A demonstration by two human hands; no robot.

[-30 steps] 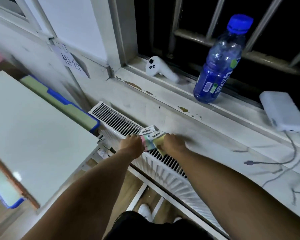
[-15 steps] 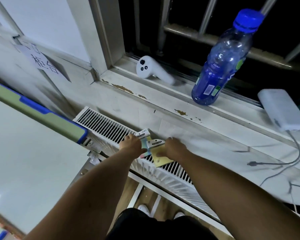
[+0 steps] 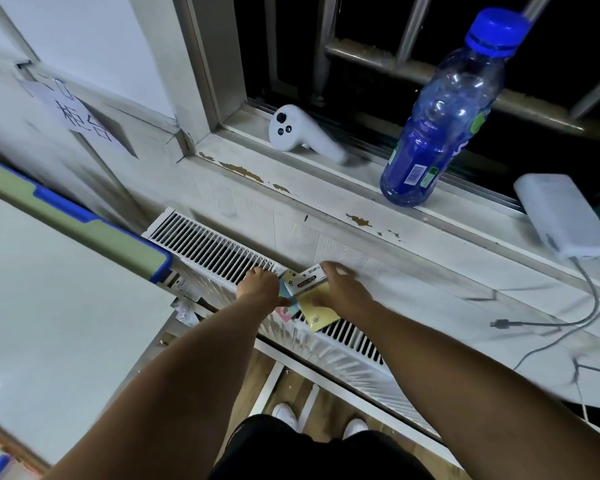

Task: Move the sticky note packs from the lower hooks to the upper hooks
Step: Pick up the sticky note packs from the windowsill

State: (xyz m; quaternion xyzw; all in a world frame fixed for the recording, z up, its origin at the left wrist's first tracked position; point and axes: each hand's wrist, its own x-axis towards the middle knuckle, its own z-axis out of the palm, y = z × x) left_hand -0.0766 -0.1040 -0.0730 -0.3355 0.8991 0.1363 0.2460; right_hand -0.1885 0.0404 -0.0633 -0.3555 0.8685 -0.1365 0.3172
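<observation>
You face a white sill (image 3: 326, 209) with chipped paint, under a dark window (image 3: 361, 22) crossed by metal bars (image 3: 413, 60). Below it runs a white slotted radiator (image 3: 215, 247) above a wooden floor (image 3: 329, 403). To your left sits a pale worktop (image 3: 49, 306) edged green and blue, and a paper label (image 3: 80, 116) hangs on the white wall (image 3: 94, 39).

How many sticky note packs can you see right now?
2: a yellow pack in the right hand, a multicoloured pack in the left hand. Others may be hidden behind them.

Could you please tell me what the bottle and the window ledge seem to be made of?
The bottle looks like glossy blue-tinted clear plastic: highlights, see-through wall. The window ledge seems white-painted, matte; flaked patches show brown beneath, perhaps wood or rusty metal.
</observation>
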